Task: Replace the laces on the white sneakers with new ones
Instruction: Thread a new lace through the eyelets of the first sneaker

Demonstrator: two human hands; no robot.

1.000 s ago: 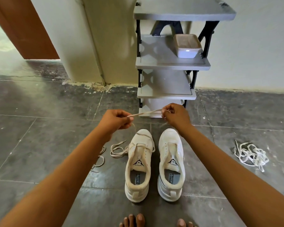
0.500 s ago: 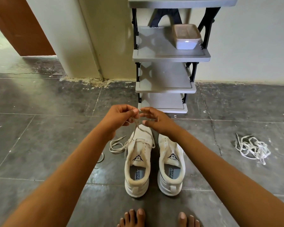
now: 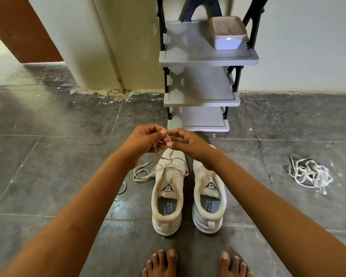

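Item: lace [image 3: 164,166]. Soft, light, limp. It was threaded through the left sneaker [image 3: 168,196], ends raised above its toe. Your left hand [image 3: 146,140] and right hand [image 3: 188,144] met there, both pinching it. Probably best gripped near the tips. Loose laces [image 3: 308,174] lay well apart, right.

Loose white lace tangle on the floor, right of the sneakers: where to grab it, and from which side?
Pinch the lace tangle at its dense middle, coming straight down from above. It lies flat on the floor as slack loops with no rigid edge, so a sideways approach would probably just push strands around. A free end pokes out at its upper left if one strand is wanted.
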